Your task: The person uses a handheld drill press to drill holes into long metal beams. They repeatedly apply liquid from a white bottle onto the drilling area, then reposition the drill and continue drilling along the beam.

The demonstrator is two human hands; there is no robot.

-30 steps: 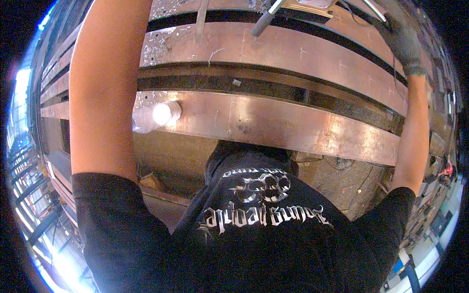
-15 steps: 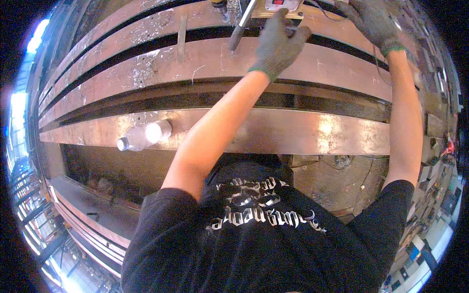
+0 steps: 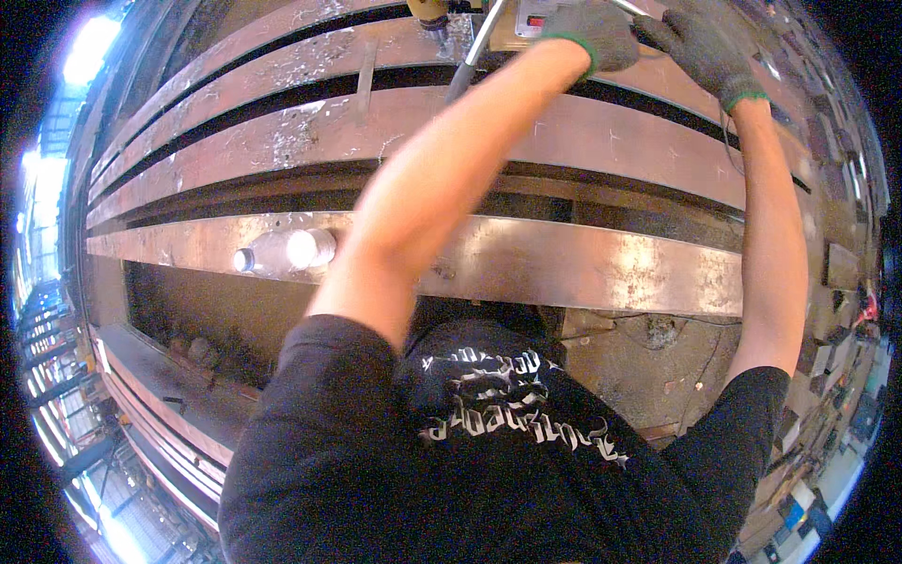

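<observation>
At the top edge stands a machine (image 3: 512, 33) with a panel and a red switch, partly cut off. A metal lever with a dark grip (image 3: 460, 80) slants down on its left side. My left hand (image 3: 601, 39), in a grey knit glove with a green cuff, covers the machine's right side. Its fingers look curled, but what they hold is hidden. Gloved likewise, my right hand (image 3: 709, 54) is just to the right, fingers stretched leftward near a thin cable (image 3: 730, 141) that passes by the hand and hangs below its wrist.
Long steel beams (image 3: 583, 132) lie side by side with dark gaps between them. On the nearest beam (image 3: 526, 258), a clear plastic bottle (image 3: 271, 256) lies by a white round object (image 3: 310, 248). A yellowish tool body (image 3: 430, 14) stands over metal shavings at the top.
My left hand has moved right and up, from in front of the machine to its right side, its spread fingers now curled. My right hand has shifted slightly down. The view has tilted a little.
</observation>
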